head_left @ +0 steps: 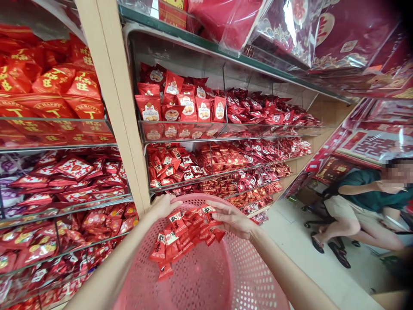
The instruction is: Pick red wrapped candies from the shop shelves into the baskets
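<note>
A pink perforated plastic basket [196, 280] is tilted in front of the shelves. Small red packets [180, 237] with black characters lie in a pile against its far inner wall. My left hand [161, 207] holds the far left part of the basket's rim, its fingers bent over the edge. At the right end of the pile, my right hand [227, 217] reaches over the rim with its fingers on a red packet [209, 212]. Just beyond the rim, similar red packets [167, 162] fill a shelf compartment.
Wooden uprights [112, 94] and clear shelf fronts [180, 131] surround stacked red packets. Large wrapped bags [274, 30] lie on the top shelf. A seated person [364, 193] is at the right, beyond the pale floor [284, 232].
</note>
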A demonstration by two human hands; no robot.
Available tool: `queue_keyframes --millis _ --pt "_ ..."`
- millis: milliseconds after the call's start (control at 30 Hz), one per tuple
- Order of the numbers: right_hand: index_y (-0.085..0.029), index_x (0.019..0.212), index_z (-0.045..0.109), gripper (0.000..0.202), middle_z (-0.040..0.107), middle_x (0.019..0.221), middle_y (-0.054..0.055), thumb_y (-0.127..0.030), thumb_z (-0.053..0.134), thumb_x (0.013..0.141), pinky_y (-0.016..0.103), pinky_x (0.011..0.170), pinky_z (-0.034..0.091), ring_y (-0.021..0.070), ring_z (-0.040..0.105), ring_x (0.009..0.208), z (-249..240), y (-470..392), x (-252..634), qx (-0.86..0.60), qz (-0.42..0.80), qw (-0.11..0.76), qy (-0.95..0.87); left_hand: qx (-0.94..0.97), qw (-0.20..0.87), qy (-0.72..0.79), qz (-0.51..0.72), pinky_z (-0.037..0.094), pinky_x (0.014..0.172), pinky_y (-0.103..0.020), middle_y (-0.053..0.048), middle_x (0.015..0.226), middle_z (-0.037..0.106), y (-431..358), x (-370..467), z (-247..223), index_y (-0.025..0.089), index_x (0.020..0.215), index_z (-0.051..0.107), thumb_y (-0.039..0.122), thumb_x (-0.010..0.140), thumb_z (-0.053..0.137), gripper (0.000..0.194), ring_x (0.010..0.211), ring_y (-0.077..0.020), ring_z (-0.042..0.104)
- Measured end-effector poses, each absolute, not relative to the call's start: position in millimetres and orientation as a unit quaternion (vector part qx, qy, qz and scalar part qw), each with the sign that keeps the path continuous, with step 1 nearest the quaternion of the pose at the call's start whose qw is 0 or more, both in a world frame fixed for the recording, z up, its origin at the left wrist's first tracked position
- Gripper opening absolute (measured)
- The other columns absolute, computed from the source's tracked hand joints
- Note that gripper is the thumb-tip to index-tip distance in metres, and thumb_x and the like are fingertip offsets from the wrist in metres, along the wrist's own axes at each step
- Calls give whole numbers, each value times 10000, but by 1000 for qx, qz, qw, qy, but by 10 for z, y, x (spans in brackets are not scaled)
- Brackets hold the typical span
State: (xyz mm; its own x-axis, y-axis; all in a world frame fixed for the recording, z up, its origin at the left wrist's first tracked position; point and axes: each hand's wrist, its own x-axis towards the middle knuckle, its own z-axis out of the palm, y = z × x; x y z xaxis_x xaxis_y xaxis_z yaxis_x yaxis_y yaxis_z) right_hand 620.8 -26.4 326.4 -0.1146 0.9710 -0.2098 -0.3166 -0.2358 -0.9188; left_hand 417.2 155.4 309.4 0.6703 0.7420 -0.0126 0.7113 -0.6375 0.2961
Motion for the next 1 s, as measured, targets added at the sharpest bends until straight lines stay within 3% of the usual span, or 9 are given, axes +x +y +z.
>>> queue_keyframes --millis 200,333,533,800,1000 --pt "-257 1248 444 601 590 1042 26 -268 682 697 364 823 489 157 588 916 3225 -263 6229 -454 630 495 -389 903 135 403 58 313 568 -232 -23 705 638 1571 4171 3057 213 685 553 649 765 336 493 707 -195 606" --pt "-236 1228 464 521 532 1177 45 -235 604 726 339 766 504 161 579 904 3071 -219 6280 -548 507 468 -473 906 133 398 60 307 562 -232 -18 687 625 1575 4168 3046 217 679 545 651 767 329 493 680 -187 595" --pt "-238 1178 528 518 584 1132 64 -80 488 686 366 888 402 219 530 1023 2784 -213 6343 -695 221 260 -633 907 128 398 59 297 553 -230 -17 682 623 1567 4174 3055 214 669 535 642 771 334 484 703 -190 604" --pt "-141 1116 547 412 556 1055 122 -90 444 720 303 854 412 213 537 986 2631 -216 6248 -704 177 179 -664 902 134 408 49 306 551 -226 -22 690 631 1532 4182 3083 207 667 538 610 781 360 455 707 -188 612" --pt "-198 1221 455 470 512 1100 92 -118 431 758 320 898 394 194 497 1035 2516 -185 6209 -677 161 177 -695 899 145 411 46 317 561 -223 -22 704 638 1528 4158 3067 217 684 546 604 782 361 440 704 -179 606"
